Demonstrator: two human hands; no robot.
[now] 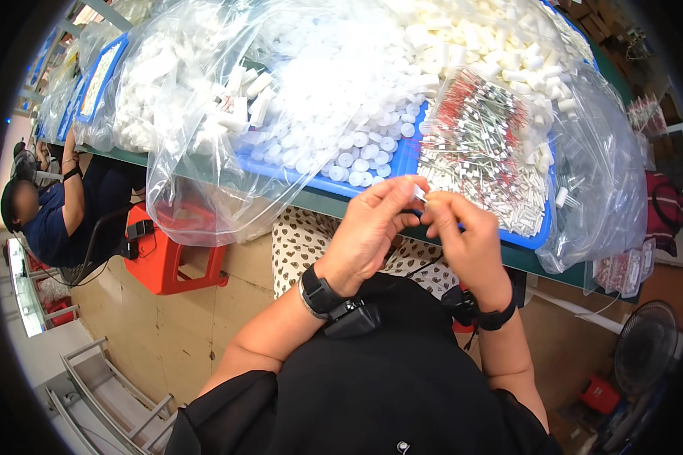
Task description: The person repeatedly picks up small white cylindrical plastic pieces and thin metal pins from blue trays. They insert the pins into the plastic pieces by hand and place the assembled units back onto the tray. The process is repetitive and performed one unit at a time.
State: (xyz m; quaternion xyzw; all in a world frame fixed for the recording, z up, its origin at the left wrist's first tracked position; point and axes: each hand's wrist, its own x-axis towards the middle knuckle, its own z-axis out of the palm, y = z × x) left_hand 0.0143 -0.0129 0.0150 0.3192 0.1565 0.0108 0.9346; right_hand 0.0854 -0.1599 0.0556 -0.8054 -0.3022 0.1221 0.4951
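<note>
Both hands meet in front of my chest, just past the table's near edge. My left hand (368, 235) pinches a small white part (420, 195) between thumb and forefinger. From the other side, the closed fingertips of my right hand (467, 231) come up to the same part; what they grip is too small to make out. Close beyond my hands, a blue tray (535, 241) bears a heap of wired parts (478, 125) with red and pale leads, amid small white cylinders (517, 220). White round discs (360, 155) fill another blue tray (332, 186) to its left.
Clear plastic bags (182, 193) of white pieces hang over the table edge at left; another bag (592, 189) lies at right. Cream foam-like pieces (501, 49) pile up behind. A red stool (163, 258) and a seated person (49, 220) are at left, a fan (645, 345) at right.
</note>
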